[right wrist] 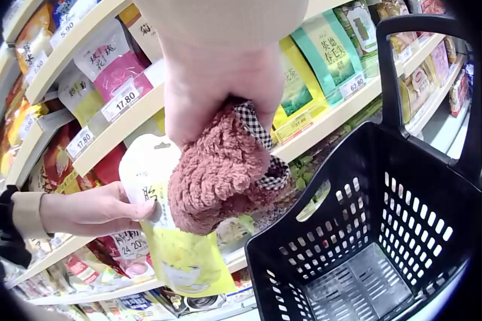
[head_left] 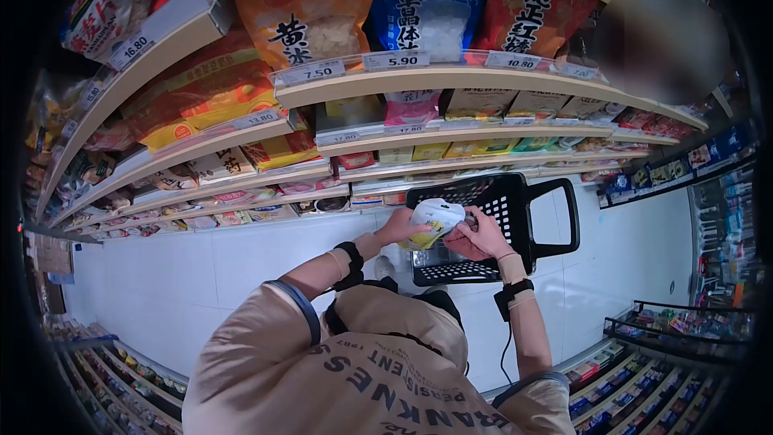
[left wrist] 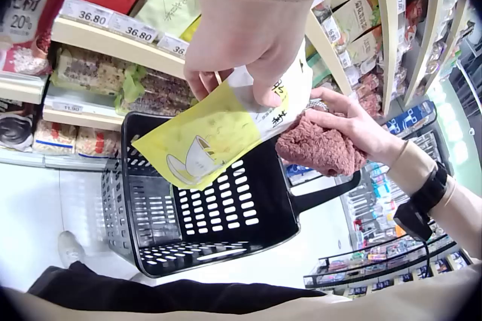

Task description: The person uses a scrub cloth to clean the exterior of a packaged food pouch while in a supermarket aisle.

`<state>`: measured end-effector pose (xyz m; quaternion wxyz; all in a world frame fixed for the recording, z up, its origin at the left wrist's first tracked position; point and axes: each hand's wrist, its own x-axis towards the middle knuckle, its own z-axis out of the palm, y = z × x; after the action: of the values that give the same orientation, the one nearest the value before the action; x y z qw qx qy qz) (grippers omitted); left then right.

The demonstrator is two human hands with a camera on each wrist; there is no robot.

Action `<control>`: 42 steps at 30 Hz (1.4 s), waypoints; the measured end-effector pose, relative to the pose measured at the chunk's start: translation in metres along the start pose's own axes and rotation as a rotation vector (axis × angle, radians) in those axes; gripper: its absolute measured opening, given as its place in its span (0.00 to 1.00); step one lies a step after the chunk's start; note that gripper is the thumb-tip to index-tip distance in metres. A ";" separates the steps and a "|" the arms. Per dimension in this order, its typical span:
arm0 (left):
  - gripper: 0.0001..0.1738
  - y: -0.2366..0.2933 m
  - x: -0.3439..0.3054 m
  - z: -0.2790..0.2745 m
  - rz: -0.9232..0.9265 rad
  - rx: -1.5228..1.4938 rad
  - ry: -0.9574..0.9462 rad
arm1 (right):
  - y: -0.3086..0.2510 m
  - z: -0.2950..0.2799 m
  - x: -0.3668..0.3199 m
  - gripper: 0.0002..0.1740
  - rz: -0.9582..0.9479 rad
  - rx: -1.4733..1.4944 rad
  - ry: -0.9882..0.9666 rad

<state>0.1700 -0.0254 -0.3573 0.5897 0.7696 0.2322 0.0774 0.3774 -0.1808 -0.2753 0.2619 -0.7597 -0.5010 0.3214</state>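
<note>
My left hand [head_left: 394,228] pinches a white and yellow pouch [left wrist: 203,140], its thumb flat on the front, which has a cup drawing and dark characters. In my right hand [head_left: 485,234] is a bunched reddish-brown plush cloth [right wrist: 218,170] with black-and-white checked trim. That cloth lies up against the pouch's printed side in the right wrist view and overlaps part of the characters. Beneath both hands stands a black perforated shopping basket [left wrist: 139,212], its handle [head_left: 576,213] to the right in the head view. No goods show inside the basket.
Curved store shelves [head_left: 483,84] full of bagged goods and price tags run along the front and left. Darker racks [head_left: 668,330] stand to the right and behind. White tiled floor [head_left: 217,266] lies below, with a shoe [left wrist: 71,248] beside the basket.
</note>
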 end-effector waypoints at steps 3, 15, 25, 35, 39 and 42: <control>0.26 -0.010 0.004 0.019 0.038 -0.026 0.028 | 0.012 0.003 -0.008 0.12 0.020 0.022 0.078; 0.31 -0.043 -0.046 0.068 -0.410 0.065 0.071 | 0.152 0.061 0.026 0.12 0.093 -0.280 0.076; 0.14 -0.039 -0.094 0.092 -0.536 -0.092 0.205 | 0.224 0.105 0.099 0.13 0.166 -0.300 0.017; 0.15 -0.026 -0.044 0.123 -0.543 -0.193 0.164 | 0.230 0.110 0.069 0.16 0.311 -0.159 -0.065; 0.15 -0.005 -0.020 0.123 -0.483 -0.211 0.218 | 0.212 0.093 0.031 0.15 0.278 -0.029 -0.095; 0.16 0.015 -0.003 0.110 -0.414 -0.178 0.227 | 0.203 0.082 0.010 0.17 0.233 0.030 -0.116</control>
<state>0.2139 -0.1253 -0.3751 0.6286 0.6371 0.4419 0.0609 0.4396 -0.2382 -0.4775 0.2048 -0.7889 -0.4190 0.4002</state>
